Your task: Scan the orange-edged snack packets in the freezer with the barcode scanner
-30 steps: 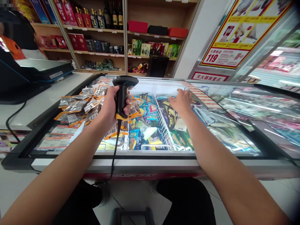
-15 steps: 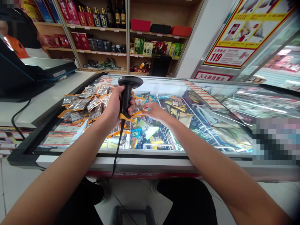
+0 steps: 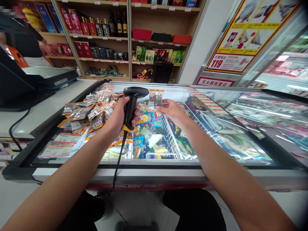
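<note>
My left hand [image 3: 117, 118] is wrapped round the handle of a black and yellow barcode scanner [image 3: 133, 102], whose head sits level over the freezer. Its black cable [image 3: 117, 166] hangs down over the freezer's front edge. My right hand [image 3: 172, 110] pinches a small silver snack packet [image 3: 154, 98] with an orange top and holds it up just right of the scanner head. A heap of the same silver and orange packets [image 3: 89, 110] lies on the freezer's glass lid, left of my left hand.
The chest freezer [image 3: 154, 166] holds wrapped ice creams [image 3: 154, 128] in wire baskets under sliding glass. A counter with a black till [image 3: 36, 80] stands at left, a person behind it. Shelves of bottles and boxes [image 3: 108, 32] line the back wall. A poster [image 3: 240, 35] hangs at right.
My right hand came back from the right part of the freezer to the packets by the scanner, took one packet and lifted it beside the scanner head. My left hand kept the scanner almost still.
</note>
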Motion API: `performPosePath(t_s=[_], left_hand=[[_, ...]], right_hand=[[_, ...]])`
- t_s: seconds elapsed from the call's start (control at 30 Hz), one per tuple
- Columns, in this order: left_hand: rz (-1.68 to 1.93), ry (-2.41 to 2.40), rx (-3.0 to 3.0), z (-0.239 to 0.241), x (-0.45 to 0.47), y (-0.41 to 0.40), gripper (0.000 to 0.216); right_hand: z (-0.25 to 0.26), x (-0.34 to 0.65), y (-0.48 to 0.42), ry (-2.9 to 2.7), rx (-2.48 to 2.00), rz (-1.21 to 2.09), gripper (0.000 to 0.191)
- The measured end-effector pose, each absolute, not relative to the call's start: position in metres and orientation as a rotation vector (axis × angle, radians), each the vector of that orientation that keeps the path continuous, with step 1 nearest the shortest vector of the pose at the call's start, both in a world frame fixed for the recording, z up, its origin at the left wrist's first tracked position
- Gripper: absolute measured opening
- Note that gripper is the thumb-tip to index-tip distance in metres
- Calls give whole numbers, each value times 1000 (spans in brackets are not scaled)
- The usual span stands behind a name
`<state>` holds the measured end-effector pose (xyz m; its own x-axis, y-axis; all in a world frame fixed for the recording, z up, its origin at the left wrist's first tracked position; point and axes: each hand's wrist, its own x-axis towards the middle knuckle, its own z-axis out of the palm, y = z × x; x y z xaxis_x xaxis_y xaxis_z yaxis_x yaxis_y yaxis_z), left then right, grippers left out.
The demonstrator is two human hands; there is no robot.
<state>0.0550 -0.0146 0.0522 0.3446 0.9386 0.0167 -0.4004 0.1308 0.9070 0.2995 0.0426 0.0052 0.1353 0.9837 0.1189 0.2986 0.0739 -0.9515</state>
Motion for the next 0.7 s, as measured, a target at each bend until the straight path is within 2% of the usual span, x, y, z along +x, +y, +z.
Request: performPosePath(t_s=[0.47, 0.6, 0.7], left_hand=[[1082, 631, 1037, 52, 54, -15, 39], [1128, 631, 988, 53, 51, -12, 38], [1154, 636, 949, 52, 48, -10, 38]], right_hand=[[16, 304, 39, -1269, -1449, 885, 22], [28, 331, 42, -1103, -1516, 912, 28], [25, 363, 51, -1079, -1685, 733, 29]])
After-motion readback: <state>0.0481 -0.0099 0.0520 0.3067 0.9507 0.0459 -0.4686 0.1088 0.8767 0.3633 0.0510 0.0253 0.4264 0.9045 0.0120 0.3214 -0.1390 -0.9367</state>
